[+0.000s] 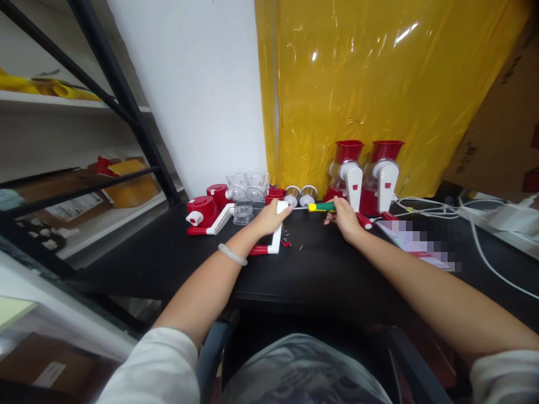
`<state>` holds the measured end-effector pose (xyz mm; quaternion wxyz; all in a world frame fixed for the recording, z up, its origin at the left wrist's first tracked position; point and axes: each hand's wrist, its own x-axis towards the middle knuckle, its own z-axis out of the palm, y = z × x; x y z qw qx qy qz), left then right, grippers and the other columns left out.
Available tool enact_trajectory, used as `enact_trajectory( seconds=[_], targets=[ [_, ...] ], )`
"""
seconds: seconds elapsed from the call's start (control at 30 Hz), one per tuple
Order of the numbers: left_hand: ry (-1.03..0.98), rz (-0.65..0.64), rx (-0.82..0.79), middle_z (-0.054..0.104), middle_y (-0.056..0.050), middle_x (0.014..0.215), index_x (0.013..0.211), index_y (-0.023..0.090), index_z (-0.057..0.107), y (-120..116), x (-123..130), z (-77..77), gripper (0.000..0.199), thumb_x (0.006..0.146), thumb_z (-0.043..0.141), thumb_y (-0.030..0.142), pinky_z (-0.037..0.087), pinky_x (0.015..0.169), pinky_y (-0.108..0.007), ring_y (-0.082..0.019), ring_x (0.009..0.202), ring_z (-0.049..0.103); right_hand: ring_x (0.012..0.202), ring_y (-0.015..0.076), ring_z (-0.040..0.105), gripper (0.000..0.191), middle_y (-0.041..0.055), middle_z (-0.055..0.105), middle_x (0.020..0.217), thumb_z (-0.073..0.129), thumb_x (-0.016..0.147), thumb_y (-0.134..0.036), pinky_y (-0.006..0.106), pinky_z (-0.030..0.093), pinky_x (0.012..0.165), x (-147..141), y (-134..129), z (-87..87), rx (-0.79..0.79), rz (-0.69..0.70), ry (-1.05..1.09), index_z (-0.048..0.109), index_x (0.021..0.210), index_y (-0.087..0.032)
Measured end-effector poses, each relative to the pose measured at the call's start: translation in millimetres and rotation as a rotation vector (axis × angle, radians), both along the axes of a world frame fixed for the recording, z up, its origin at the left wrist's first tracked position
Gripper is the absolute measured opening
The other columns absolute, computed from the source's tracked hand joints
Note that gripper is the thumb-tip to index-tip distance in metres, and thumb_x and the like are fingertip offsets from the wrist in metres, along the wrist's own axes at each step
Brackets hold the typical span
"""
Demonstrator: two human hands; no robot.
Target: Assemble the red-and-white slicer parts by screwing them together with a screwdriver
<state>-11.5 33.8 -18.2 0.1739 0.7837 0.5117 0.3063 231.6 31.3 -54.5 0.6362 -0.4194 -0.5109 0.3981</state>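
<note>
- Green and yellow, the screwdriver [323, 207] is lying level in the right hand [347, 220], fingers wrapping its handle, its shaft pointing left.
- The left hand [269, 217] is gripping the white crank arm [275, 241] by its upper end, above the bench [324, 275], nearer the back edge than the front.
- Screwdriver work at that crank arm is seemingly the step in hand; fingers are hiding the tip, so I cannot tell whether it is seated.
- The next move is probably calling for a steady left grip and a straight shaft.
- Small metal pieces [301, 247] are lying loose toward the front edge.
- Two red-and-white grinders [353, 182] are standing by the back edge, rightward.
</note>
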Motion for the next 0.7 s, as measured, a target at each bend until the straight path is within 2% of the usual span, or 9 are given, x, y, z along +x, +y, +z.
enact_trajectory(
  seconds=[0.1,0.2,0.4,0.7],
  targets=[
    [0.001,0.008,-0.005,0.069,-0.012,0.095,0.095,0.019,0.048,0.4,0.0,-0.8,0.052,0.086,0.043,0.07,0.046,0.075,-0.035,-0.028,0.091,0.066,0.041,0.0111,0.057,0.038,-0.0049,0.057,0.054,0.048,0.086,-0.059,0.025,0.048,0.045,0.1,0.7,-0.2,-0.01,-0.009,0.019,0.05,0.087,-0.022],
    [-0.006,-0.002,-0.006,0.069,-0.012,0.094,0.095,0.019,0.048,0.2,-0.2,-1.1,0.052,0.085,0.043,0.07,0.046,0.075,-0.035,-0.028,0.091,0.066,0.043,0.0105,0.058,0.027,-0.0052,0.058,0.06,0.048,0.086,-0.049,0.025,0.05,0.047,0.7,1.8,-0.1,-0.017,0.007,0.075,0.05,0.089,-0.022],
    [-0.009,0.006,-0.005,0.069,-0.011,0.092,0.094,0.019,0.048,-0.6,-0.1,-0.1,0.053,0.085,0.043,0.07,0.046,0.074,-0.036,-0.029,0.089,0.065,0.043,0.011,0.058,0.017,-0.0057,0.057,0.058,0.049,0.084,-0.036,0.026,0.049,0.048,2.4,2.3,0.5,-0.041,0.056,0.113,0.051,0.091,-0.021],
    [-0.011,-0.003,-0.005,0.068,-0.011,0.091,0.094,0.019,0.048,-0.4,0.2,0.2,0.053,0.084,0.043,0.071,0.046,0.074,-0.035,-0.028,0.089,0.065,0.042,0.0107,0.057,0.03,-0.0053,0.055,0.052,0.055,0.085,-0.051,0.023,0.047,0.044,3.1,2.8,-0.6,-0.061,0.063,0.068,0.051,0.089,-0.021]
  ],
)
